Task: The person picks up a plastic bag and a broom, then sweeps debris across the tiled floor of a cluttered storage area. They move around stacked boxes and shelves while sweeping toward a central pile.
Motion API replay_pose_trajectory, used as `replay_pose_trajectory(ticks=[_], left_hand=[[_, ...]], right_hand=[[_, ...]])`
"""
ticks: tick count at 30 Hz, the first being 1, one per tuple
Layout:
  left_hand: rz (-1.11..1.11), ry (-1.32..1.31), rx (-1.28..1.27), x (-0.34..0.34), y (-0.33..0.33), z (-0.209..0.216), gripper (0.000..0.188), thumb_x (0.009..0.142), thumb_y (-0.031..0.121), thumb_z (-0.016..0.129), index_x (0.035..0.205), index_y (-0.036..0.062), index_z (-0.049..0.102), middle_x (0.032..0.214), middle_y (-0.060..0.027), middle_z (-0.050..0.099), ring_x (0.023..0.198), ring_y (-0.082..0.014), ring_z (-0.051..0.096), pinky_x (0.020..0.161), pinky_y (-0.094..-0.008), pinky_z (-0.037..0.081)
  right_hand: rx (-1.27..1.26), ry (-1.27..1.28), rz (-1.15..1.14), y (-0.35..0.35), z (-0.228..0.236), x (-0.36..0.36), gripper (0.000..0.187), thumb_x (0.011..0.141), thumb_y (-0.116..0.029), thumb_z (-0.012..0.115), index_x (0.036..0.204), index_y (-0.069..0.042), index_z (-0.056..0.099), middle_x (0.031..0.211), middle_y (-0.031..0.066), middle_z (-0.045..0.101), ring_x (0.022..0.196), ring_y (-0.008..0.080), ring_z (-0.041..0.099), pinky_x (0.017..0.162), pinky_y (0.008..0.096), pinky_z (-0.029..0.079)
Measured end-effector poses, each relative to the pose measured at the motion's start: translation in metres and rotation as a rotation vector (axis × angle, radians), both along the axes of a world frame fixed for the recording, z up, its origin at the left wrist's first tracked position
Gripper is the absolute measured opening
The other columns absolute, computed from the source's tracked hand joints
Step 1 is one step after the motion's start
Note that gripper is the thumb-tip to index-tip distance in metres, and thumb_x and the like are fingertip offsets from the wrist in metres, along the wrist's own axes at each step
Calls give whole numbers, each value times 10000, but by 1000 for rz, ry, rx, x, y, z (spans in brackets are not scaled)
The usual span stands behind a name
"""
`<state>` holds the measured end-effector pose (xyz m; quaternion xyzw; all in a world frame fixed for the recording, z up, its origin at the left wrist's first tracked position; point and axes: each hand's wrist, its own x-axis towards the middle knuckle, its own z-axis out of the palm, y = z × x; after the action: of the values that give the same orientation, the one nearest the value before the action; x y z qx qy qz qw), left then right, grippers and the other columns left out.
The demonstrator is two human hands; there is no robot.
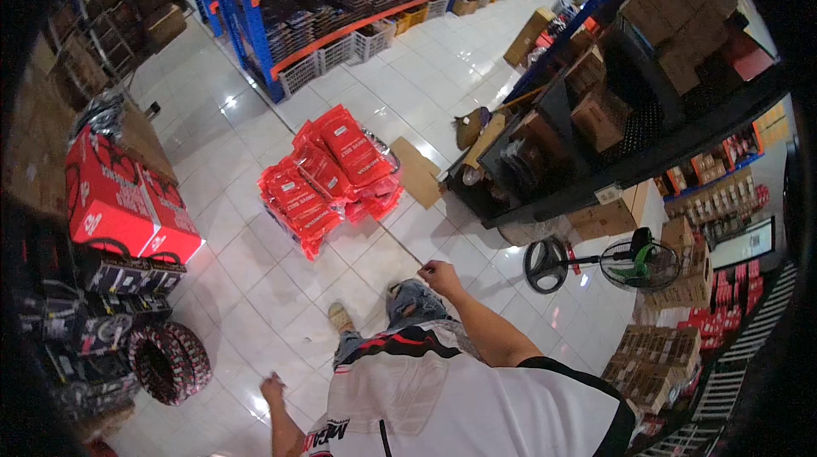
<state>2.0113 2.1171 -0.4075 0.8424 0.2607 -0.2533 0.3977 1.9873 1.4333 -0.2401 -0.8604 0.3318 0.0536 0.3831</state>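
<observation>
My right hand (440, 277) is held out in front of my right leg, its fingers curled together, with nothing visible in them. My left hand (272, 390) hangs low at my left side, small in the view, with its fingers loosely apart and nothing seen in it. On the floor ahead lies a pile of red plastic packages (328, 172), some stacked on others. Both hands are apart from it. A flat piece of brown cardboard (417, 173) lies against the pile's right side.
Red boxes (128, 202) and tyres (170, 363) stand at the left. A blue and orange rack (340, 31) with crates runs along the back. To the right are a dark shelf (587, 168) with cartons, a standing fan (638, 259) with a round base, and stacked cartons (651, 363).
</observation>
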Motion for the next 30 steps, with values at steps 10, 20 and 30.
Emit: replay_pose_trajectory(ticks=[10, 20, 30], left_hand=[[-386, -516, -190, 367, -342, 107, 213, 991, 168, 561, 999, -19, 662, 855, -77, 649, 780, -145, 575, 715, -307, 474], [-778, 54, -77, 320, -799, 59, 303, 999, 256, 547, 1133, 13, 669, 1005, -185, 704, 955, -308, 671, 871, -413, 525], [-636, 344, -370, 383, -976, -21, 313, 968, 160, 593, 1259, 46, 607, 1063, -67, 679, 893, -140, 627, 779, -253, 508]], right_hand=[[268, -72, -488, -181, -64, 51, 312, 939, -290, 662, 991, 11, 725, 789, 72, 712, 672, 149, 645, 631, 300, 514], [185, -146, -956, -641, -272, 319, 300, 931, -269, 672, 1133, -47, 696, 941, 104, 701, 851, 196, 668, 649, 340, 510], [146, -183, -1428, -1145, -177, 306, 687, 915, -520, 641, 1361, -7, 542, 1350, 155, 572, 1216, 305, 543, 966, 438, 466]])
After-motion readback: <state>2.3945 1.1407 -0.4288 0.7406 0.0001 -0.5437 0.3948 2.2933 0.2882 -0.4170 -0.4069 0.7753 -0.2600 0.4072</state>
